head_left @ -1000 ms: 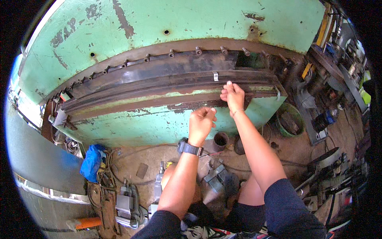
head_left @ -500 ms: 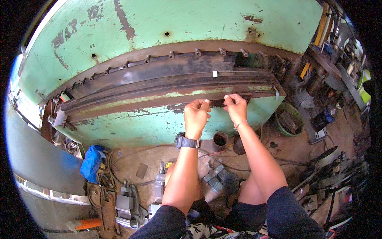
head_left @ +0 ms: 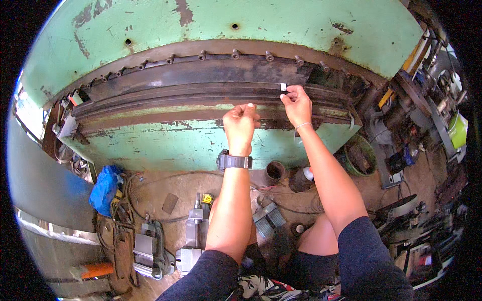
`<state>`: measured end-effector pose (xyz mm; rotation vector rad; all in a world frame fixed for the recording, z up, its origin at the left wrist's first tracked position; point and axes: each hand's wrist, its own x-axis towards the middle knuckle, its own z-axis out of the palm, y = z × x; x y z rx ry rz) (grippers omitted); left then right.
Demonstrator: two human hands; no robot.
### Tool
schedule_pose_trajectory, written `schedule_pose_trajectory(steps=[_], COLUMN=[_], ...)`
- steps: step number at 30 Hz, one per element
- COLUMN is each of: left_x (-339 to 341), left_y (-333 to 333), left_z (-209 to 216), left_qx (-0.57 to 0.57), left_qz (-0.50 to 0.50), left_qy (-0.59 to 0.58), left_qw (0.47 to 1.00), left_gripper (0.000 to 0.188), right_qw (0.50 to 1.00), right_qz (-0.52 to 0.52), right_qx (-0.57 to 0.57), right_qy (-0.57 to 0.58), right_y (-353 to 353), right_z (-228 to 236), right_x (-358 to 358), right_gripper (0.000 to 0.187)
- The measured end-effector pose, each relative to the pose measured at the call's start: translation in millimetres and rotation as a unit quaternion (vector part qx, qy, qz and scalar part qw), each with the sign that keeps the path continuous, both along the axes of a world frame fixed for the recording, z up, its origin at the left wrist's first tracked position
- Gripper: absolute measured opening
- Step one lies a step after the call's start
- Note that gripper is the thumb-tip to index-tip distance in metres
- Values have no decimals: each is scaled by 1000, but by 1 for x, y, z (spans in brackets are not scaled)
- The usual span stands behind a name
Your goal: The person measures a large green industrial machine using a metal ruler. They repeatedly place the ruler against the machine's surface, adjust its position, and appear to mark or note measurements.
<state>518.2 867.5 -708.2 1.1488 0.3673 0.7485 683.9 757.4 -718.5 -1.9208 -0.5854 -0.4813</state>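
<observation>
A small white piece (head_left: 283, 87) stands on the dark die rail (head_left: 201, 94) of a green press brake (head_left: 165, 143). Beside it is my right hand (head_left: 299, 106), thumb and forefinger bent together in a pinch; whether they touch the white piece I cannot tell. Farther left, in front of the rail, my left hand (head_left: 240, 125) is closed, thumb pressed against curled fingers. Anything thin in either pinch is too small to make out. A dark watch (head_left: 235, 161) sits on my left wrist.
Socket-head bolts (head_left: 236, 53) line the upper beam. On the floor are vises (head_left: 197, 226), a tape measure (head_left: 207, 199), a round can (head_left: 275, 171), a bucket (head_left: 360, 155) and a loose cable (head_left: 193, 173). A blue bag (head_left: 106, 190) hangs at left.
My right hand has moved up and forward to beside the white piece. My left hand stays closed and has shifted slightly. The whole view has tilted a little.
</observation>
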Motion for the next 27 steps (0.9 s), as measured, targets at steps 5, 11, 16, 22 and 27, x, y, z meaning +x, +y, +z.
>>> schedule_pose_trajectory(steps=[5,11,16,22,27], left_x=[-14,-22,-32,-34,-28], left_y=[-2,0,16,22,19], left_z=[6,-1,-4,-8,-11], left_qx=[-35,-4,14,12,1], left_qz=[12,-12,14,17,11], left_qy=[1,5,29,38,29], left_qw=[999,1000,999,999,1000], left_gripper=[21,20,20,21,20], right_qw=[998,993,988,969,971], right_qz=[-7,12,8,-7,-6], right_qx=[-20,-31,-51,-100,-112], right_qy=[-59,-111,-149,-225,-210], right_y=[2,0,3,1,1], right_z=[2,3,3,5,10], right_x=[-3,3,4,4,1], right_gripper=[19,15,11,6,6])
